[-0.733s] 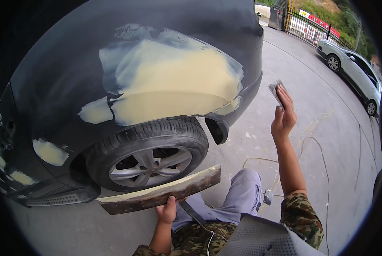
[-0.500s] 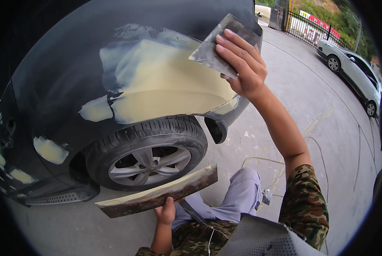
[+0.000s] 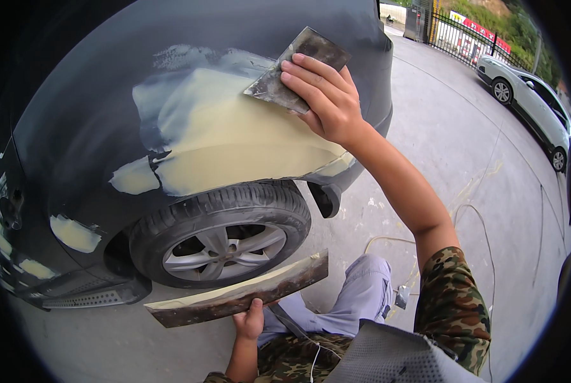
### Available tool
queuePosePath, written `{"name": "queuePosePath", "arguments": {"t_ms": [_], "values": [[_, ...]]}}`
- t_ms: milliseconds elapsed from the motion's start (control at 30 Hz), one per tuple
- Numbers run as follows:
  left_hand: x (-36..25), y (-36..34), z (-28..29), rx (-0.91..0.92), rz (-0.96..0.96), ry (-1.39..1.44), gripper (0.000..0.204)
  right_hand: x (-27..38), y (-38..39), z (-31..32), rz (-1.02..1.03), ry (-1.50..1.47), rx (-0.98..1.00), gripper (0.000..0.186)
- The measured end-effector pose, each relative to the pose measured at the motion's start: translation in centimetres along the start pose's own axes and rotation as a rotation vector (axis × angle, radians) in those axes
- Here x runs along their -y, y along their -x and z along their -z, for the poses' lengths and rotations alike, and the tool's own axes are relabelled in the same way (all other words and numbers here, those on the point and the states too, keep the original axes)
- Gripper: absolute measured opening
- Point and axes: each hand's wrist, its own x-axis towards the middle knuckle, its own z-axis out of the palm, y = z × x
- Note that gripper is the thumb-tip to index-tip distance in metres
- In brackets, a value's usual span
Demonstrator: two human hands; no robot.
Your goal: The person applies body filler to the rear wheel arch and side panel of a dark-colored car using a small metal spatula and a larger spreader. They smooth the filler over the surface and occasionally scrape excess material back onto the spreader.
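My right hand [image 3: 327,102] grips a grey, stained metal spreader [image 3: 317,45] against the dark car's rear body panel [image 3: 87,115], at the upper part of a broad pale-yellow filler patch [image 3: 228,153]. Smaller patches [image 3: 75,233] lie farther left on the bodywork. Low in front of me, my left hand [image 3: 250,319] is closed on a long, dark board [image 3: 215,309] with a strip of cream paste along its upper edge. The wheel [image 3: 221,249] sits just above that board, under the wheel arch.
A side step [image 3: 87,298] runs low at the left. My bent knee [image 3: 368,281] is below. A hose [image 3: 477,210] crosses the grey concrete floor [image 3: 458,127] on the right. A white car [image 3: 534,108] and a metal fence [image 3: 458,45] stand beyond.
My right hand has swung up and left with the spreader, from beside the car onto the upper filler patch. My left hand and the board have barely moved.
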Motion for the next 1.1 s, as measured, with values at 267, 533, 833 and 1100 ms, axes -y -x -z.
{"name": "queuePosePath", "arguments": {"t_ms": [267, 533, 833, 1100], "values": [[0.3, -0.9, -1.2, -0.027, 0.045, -0.048, 0.044, -1.0, 5.8, 2.8, -0.11, 0.037, 0.066, 0.038], [0.2, -1.7, -1.9, 0.096, 0.044, -0.08, 0.047, -1.8, 12.9, 5.0, -0.289, 0.023, 0.096, 0.046], [-0.1, -2.1, -4.0, 0.104, 0.098, -0.05, 0.049, -1.7, 20.9, 8.9, -0.537, 0.047, 0.226, 0.048], [-1.6, -4.0, -6.9, 0.079, -0.002, -0.015, 0.05, 7.4, 20.3, 16.1, -1.497, -1.181, -0.266, 0.057]]}}
